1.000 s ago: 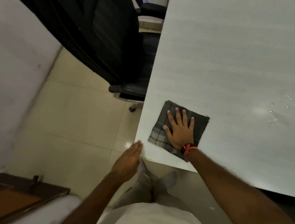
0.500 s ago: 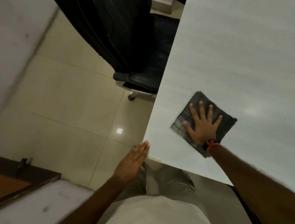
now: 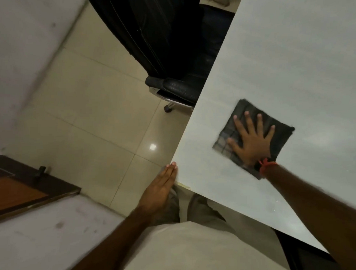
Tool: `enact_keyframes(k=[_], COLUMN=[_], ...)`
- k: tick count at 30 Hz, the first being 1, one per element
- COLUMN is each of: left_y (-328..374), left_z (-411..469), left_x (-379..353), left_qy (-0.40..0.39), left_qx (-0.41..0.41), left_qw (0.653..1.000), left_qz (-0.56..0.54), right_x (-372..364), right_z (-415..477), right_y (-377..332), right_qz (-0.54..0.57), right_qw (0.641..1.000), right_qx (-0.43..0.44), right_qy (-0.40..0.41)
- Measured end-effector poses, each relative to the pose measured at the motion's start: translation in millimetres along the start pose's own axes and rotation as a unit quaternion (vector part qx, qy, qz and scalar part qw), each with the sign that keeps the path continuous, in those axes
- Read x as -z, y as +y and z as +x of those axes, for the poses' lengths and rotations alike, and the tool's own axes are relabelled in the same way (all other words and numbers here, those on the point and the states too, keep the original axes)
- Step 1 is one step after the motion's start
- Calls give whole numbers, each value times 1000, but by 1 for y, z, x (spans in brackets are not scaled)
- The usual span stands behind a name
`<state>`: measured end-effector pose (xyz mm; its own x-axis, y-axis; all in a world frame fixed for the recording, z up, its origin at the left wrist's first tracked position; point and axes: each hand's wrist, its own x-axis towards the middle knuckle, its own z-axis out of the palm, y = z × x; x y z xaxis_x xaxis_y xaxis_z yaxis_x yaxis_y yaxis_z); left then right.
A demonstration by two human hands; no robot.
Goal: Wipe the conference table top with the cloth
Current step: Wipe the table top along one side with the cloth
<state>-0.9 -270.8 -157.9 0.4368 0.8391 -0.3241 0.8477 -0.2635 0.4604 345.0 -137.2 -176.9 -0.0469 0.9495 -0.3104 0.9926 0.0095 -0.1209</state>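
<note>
Grip spread flat, the right hand (image 3: 253,146) has slid the dark checked cloth (image 3: 282,137) rightward from the near-left edge of the pale grey surface (image 3: 292,58), so wiping looks barely begun; the left hand (image 3: 161,188) touches its corner, fingers straight.

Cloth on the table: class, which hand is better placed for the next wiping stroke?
Right. The right hand presses flat on the cloth; the left hand only touches the table corner.

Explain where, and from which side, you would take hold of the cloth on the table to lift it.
Probably pinch the far corner of the cloth from above: it lies flat on the table, the right hand presses its middle, and that corner is bare beyond the fingertips.
</note>
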Motion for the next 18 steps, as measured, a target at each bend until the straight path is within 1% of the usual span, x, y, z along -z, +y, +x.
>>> enact_keyframes(k=[1, 2, 3, 4, 5, 6, 7, 8, 9, 10, 11, 12, 13, 14, 15, 16, 17, 18], left_y=[1, 2, 4, 6, 8, 10, 10, 11, 12, 12, 13, 13, 14, 13, 14, 14, 16, 17], left_z=[-1, -2, -4, -5, -5, -5, -5, -4, -4, -4, -5, -5, -6, -6, -6, -5, -5, -4], left_x=[-1, -3, -5, -6, -3, -1, 2, 4, 5, 4, 3, 1, 0, -1, 1, 1, 4, 7], left_qy=[-2, 3, 10, 18, 25, 34, 38, 39, 35, 32, 28, 26, 21, 16, 10, 7, 2, 1], left_qx=[8, 15, 26, 40, 53, 61, 66, 65, 64, 62, 62, 63, 65, 68, 73, 79, 89, 98], left_qw=[1000, 1000, 999, 998, 996, 994, 993, 993, 994, 995, 995, 995, 995, 995, 994, 993, 991, 989], left_qz=[-2, -11, -28, -50, -72, -86, -91, -88, -81, -73, -69, -66, -67, -70, -76, -83, -96, -112], right_x=[2, 2, -1, -6, -15, -24, -30, -31, -27, -22, -17, -12, -7, -3, -1, -4, -11, -18], right_z=[8, 10, 7, -2, -17, -32, -42, -42, -33, -22, -9, 4, 16, 21, 20, 12, -3, -22], right_y=[-9, -25, -44, -62, -79, -89, -93, -89, -82, -74, -65, -57, -50, -50, -56, -68, -81, -93], right_qz=[12, 11, 4, -11, -36, -60, -74, -79, -82, -84, -84, -81, -69, -49, -34, -30, -33, -38], right_qw=[999, 999, 1000, 997, 984, 960, 938, 923, 916, 919, 932, 951, 972, 987, 993, 995, 991, 981], right_qx=[-40, -46, -9, 71, 175, 271, 335, 372, 389, 383, 353, 298, 226, 156, 109, 97, 127, 190], right_qy=[13, 21, 17, -2, -22, -38, -49, -53, -46, -30, -22, -11, -4, 3, 6, 7, -5, -27])
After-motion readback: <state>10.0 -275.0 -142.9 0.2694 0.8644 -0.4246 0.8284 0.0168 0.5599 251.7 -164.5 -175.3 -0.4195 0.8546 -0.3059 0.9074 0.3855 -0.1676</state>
